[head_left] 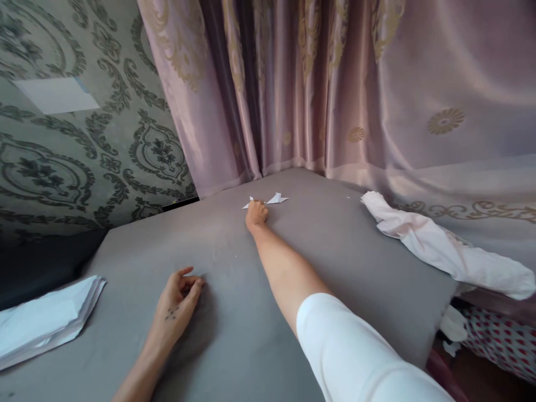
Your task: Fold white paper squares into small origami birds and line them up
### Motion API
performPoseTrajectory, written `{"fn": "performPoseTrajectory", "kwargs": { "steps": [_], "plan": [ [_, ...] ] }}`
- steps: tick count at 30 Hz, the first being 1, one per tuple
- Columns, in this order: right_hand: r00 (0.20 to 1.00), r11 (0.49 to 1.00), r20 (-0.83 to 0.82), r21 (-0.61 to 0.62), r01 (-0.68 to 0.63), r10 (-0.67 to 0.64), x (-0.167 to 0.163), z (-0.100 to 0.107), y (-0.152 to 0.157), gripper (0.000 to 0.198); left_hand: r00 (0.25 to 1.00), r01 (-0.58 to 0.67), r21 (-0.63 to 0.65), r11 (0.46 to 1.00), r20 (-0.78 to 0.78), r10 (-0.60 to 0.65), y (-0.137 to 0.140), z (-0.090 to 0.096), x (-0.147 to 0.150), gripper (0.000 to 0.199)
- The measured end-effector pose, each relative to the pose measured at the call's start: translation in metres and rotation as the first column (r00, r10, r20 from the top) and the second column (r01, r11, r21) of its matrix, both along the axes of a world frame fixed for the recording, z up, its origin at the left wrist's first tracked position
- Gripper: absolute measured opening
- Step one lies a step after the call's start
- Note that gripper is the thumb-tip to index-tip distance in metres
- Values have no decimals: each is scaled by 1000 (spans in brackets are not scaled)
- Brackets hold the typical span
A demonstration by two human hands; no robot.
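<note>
My right hand (257,213) reaches far across the grey surface, its fingers closed at a small white folded-paper figure (245,206). Most of that figure is hidden behind the fingers; only pointed tips show. Just right of the hand sits another white folded-paper figure (276,199), with pointed ends and a raised middle part. Nearer to me, my left hand (179,298) hovers low over or rests on the surface, fingers loosely bent and apart, with nothing in it.
A stack of white paper (46,321) lies at the left edge beside a black item (50,259). On the right, a crumpled white cloth (444,245) stretches along the edge of the grey-covered surface (234,335). Pink curtains (288,100) hang behind, next to a patterned wall (113,134).
</note>
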State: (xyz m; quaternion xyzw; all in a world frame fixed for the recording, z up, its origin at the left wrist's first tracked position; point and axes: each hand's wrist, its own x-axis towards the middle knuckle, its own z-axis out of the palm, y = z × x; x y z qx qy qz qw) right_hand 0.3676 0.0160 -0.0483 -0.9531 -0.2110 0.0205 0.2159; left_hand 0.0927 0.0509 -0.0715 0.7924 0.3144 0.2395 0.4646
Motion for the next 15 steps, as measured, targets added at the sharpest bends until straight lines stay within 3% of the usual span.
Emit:
{"fn": "performPoseTrajectory", "kwargs": {
  "steps": [6,15],
  "plan": [
    [997,996,-25,42,75,-74,8,-9,2,35,1000,5,-3,1000,-5,-5,0,1,1,53],
    [996,991,13,100,86,-88,4,-12,-6,30,999,19,11,1000,-36,-19,0,3,1,53]
  ]
}}
